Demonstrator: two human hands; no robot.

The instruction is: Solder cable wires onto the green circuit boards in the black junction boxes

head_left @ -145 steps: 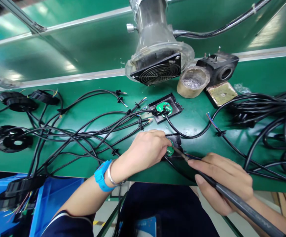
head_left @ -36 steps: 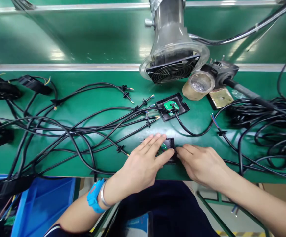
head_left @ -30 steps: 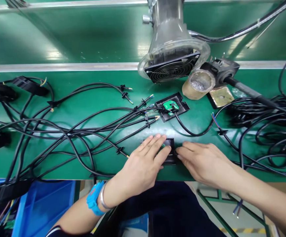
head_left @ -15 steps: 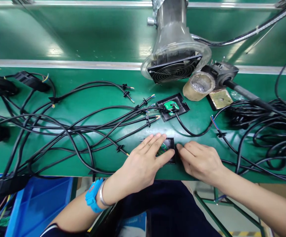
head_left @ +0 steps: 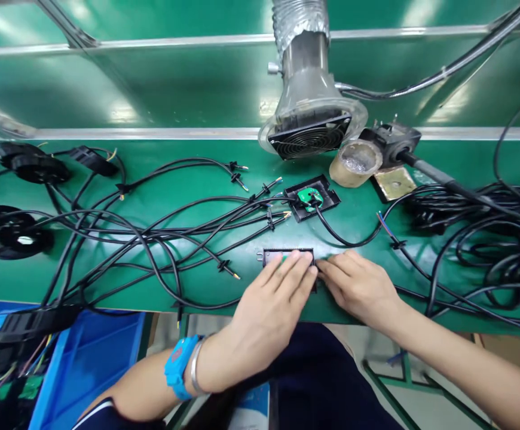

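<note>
A black plastic housing [head_left: 269, 253] lies near the front edge of the green bench, mostly covered by my left hand [head_left: 274, 304]. That hand is stretched flat over it, fingers side by side, with a sliver of green showing between them. At the housing's right end, my right hand [head_left: 357, 286] has its fingers curled together against the edge; whatever they pinch is hidden. Behind both hands sits a second black housing [head_left: 329, 202], holding a green circuit board [head_left: 310, 197] with a black cable [head_left: 332, 232] curving away from it.
Black cables with bare coloured wire ends [head_left: 206, 230] spread across the left side. A fume extractor [head_left: 311, 134] hangs above a solder pot [head_left: 356, 161]. Coiled cables [head_left: 488, 239] lie at the right. Below the bench, at the left, stands a blue bin [head_left: 94, 352].
My left hand's thumb and fingers have drawn together and now cover more of the housing. My right hand stays at its right end. The view has tilted upward and shifted left.
</note>
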